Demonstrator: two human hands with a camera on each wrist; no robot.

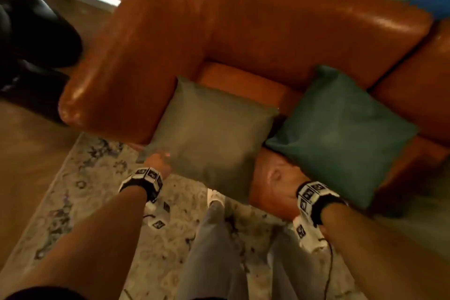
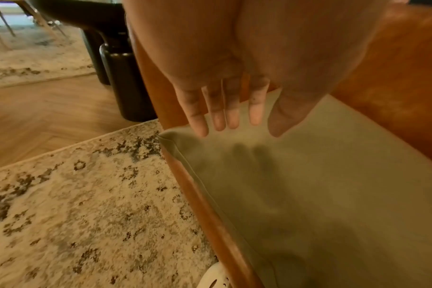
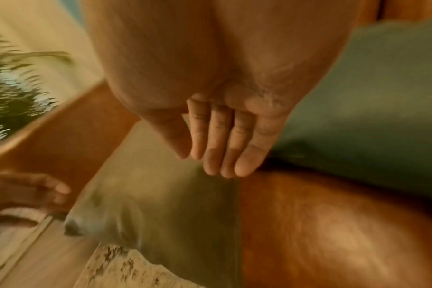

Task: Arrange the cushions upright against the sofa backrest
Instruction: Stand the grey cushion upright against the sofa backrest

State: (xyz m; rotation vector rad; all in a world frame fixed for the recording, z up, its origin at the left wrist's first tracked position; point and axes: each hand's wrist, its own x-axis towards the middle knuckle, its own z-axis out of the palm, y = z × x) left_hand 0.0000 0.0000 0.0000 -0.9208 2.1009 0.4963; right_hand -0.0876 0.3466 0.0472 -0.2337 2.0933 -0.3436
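Two square fabric cushions are lying flat on the seat of the glossy orange-brown leather sofa, neither one propped up: the olive-grey cushion is sitting at the left end, pressed up beside the fat rounded armrest, and the dark teal cushion is lying to its right, turned at an angle so one corner is pointing toward the backrest. The two are lying just beside each other, with a strip of bare seat showing behind them. The left hand is hanging over the near left corner of the olive-grey cushion, and the left wrist camera is showing its grip spread wide, fingers straight and apart, casting a shadow on the fabric below (whether the fingertips are actually touching the cushion, I cannot tell). The right hand is hovering over the front edge of the seat, in the gap between the two cushions; its fingers are lying straight and close together, holding nothing. From the head view that hand is mostly hidden behind the marker-covered wristband. The person is standing on a pale mottled rug in grey trousers and light shoes, and a dark rounded piece of furniture is sitting on the wooden floor off to the left.
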